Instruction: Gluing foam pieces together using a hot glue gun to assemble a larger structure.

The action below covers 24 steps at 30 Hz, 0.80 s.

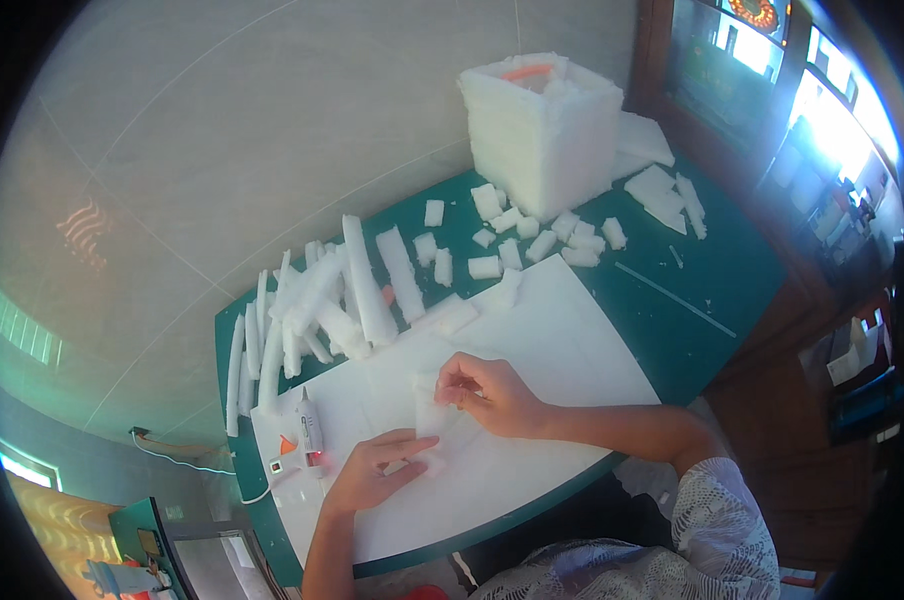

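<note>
A small white foam piece point(429, 412) stands over a white sheet point(532, 470), its outline hard to tell from the pale background. My left hand point(374, 472) grips its lower end, fingers along one side and thumb beneath. Above and to the right, my right hand point(497, 395) is closed in a pinch at the foam's upper edge. What sits between those fingertips is too small to make out. Left of my left hand, a white glue gun point(310, 425) with an orange trigger and a red light rests on the sheet, its cord running left.
Long white foam strips point(317, 300) are piled at the left of the green table point(712, 290). Several small foam blocks point(485, 267) lie at the back, before a large white foam box point(542, 140). Flat foam scraps point(657, 195) lie right of it; a wall stands behind.
</note>
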Tool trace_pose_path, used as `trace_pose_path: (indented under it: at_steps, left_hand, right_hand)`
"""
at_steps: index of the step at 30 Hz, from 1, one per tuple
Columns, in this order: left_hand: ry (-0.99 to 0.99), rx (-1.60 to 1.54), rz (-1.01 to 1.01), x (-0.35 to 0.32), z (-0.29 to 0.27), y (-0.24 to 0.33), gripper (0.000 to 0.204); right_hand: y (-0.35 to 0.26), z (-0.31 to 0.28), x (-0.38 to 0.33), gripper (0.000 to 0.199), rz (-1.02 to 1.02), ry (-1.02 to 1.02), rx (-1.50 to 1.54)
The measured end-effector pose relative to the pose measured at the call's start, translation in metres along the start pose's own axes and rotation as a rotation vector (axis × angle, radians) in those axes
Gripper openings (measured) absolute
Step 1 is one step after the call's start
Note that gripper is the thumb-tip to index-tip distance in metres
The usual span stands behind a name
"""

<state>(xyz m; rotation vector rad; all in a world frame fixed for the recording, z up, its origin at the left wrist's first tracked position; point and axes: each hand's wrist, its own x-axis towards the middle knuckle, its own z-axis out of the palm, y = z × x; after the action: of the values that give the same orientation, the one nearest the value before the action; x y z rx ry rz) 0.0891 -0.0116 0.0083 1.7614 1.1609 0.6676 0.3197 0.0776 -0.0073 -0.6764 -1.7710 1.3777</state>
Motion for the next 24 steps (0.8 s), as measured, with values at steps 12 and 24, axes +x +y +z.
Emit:
trace_pose_path:
  at_steps: [12,24]
  left_hand:
    - [-0.02,0.023,-0.041,0.002,0.0,0.002,0.042]
    - [-0.038,0.017,0.049,-0.001,-0.001,0.001,0.042]
  right_hand:
    - [-0.004,-0.005,0.003,0.005,0.074,0.031,0.118]
    - [0.017,-0.041,0.028,0.014,0.061,0.347,0.257]
